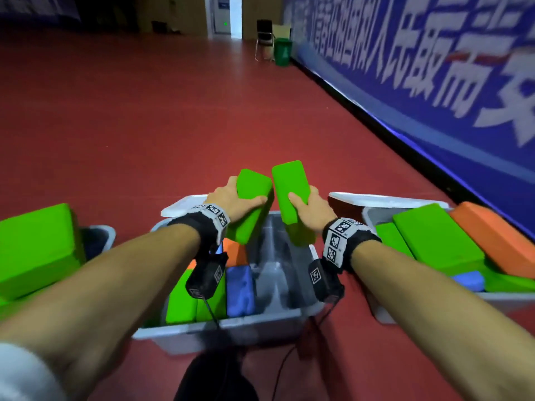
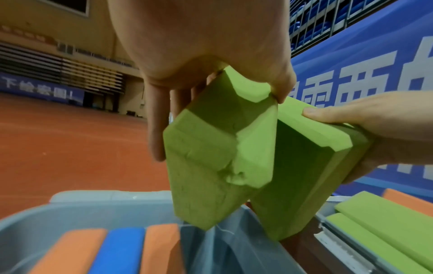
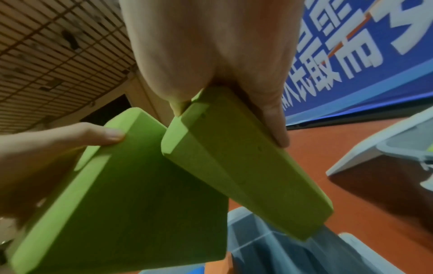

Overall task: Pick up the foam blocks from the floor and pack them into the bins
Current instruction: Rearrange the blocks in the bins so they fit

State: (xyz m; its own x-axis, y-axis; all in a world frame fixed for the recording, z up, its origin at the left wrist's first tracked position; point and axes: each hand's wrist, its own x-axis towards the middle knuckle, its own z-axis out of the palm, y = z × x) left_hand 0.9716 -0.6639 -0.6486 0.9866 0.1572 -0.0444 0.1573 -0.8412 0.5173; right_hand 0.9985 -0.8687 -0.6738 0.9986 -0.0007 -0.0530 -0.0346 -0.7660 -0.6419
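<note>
Over the middle grey bin (image 1: 231, 322), on red sports floor (image 1: 144, 117) beside a blue banner wall (image 1: 434, 68): left hand (image 1: 231, 202) grips one green foam block (image 1: 252, 204), right hand (image 1: 311, 209) grips another green block (image 1: 289, 192); their upper ends nearly touch; side bins hold green, orange, blue blocks

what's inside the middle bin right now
Inside the middle bin, green blocks, a blue block and orange blocks stand along its left side; its right side shows bare floor. The forearm hides part of the stack.

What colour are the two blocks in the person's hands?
Both blocks are bright green, clearest in the head view.
</note>
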